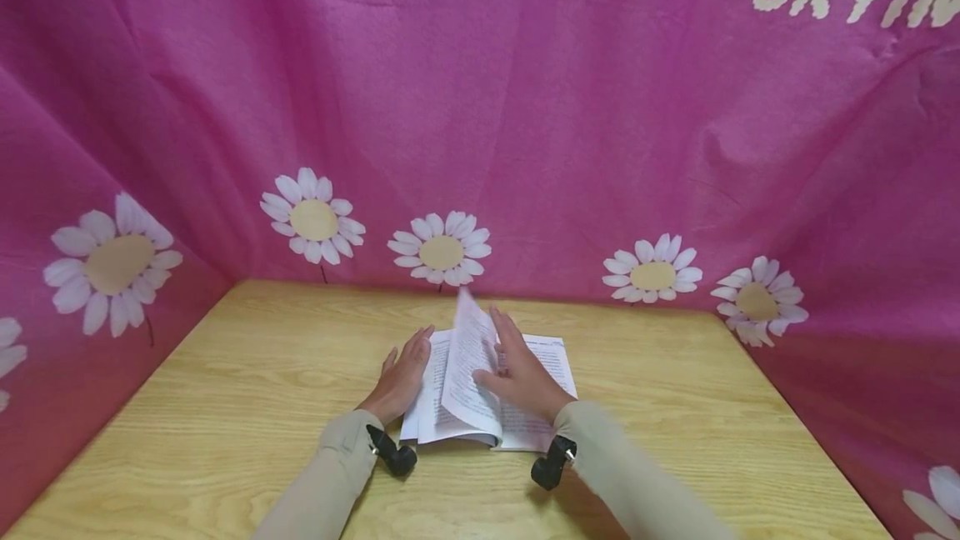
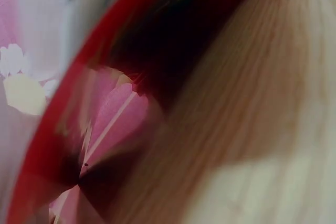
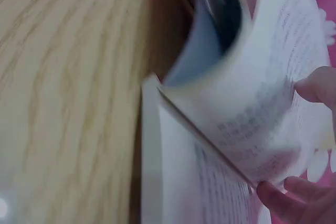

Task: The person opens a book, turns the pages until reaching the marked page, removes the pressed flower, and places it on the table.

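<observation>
An open book [image 1: 547, 365] with printed pages lies on the table, and one leaf [image 1: 468, 357] stands raised near its middle. My right hand [image 1: 525, 373] is over the right-hand pages, its fingers extended against the raised leaf. In the right wrist view, the thumb [image 3: 317, 85] touches the printed side of the curved leaf [image 3: 262, 103], and other fingertips [image 3: 273, 198] reach down near the fold. At the book's left edge is my left hand [image 1: 403, 377], fingers mostly straight. The left wrist view shows a glossy red cover [image 2: 58, 103], blurred; the left fingers are not clear there.
The light wooden table [image 1: 240, 390] extends around the book. A pink cloth [image 1: 525, 107] with printed daisies hangs behind and on both sides. Each wrist carries a small black camera mount, such as the right one [image 1: 553, 463].
</observation>
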{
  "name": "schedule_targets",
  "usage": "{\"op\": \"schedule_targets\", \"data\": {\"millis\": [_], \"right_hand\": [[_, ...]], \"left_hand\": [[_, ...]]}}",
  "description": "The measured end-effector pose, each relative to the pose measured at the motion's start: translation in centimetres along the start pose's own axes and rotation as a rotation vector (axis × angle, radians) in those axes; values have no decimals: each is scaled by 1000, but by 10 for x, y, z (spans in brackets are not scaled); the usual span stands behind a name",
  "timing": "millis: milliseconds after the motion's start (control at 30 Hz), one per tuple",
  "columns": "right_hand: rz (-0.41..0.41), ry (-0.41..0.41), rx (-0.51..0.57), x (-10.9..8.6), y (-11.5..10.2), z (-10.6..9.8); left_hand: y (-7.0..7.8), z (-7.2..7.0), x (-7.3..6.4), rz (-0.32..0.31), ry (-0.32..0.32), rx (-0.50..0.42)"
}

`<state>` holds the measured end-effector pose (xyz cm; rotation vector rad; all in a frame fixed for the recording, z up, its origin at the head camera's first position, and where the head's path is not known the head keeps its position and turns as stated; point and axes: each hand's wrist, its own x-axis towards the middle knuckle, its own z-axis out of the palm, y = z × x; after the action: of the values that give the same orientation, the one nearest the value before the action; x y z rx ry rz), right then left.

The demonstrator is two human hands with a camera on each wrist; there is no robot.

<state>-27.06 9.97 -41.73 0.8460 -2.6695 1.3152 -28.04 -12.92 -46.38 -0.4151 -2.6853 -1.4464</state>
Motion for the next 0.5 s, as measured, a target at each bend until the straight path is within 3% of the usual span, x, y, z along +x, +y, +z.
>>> {"op": "schedule_targets", "data": {"millis": [133,233,333,400,500], "right_hand": [[-1,-16,-15,3,-4,9],[6,-55,-27,4,-8,12],[-8,-100,-112,4,-8,16],[-28,-129,-166,4,-7,18],[-17,-164,-217,3,-7,22]], "left_hand": [[-1,0,1,23,52,-66],[-1,-1,1,13,90,-121],[0,-2,1,-20,100,-155],[2,-2,1,-48,98,-149],[4,-1,0,-42,70,-53]]}}
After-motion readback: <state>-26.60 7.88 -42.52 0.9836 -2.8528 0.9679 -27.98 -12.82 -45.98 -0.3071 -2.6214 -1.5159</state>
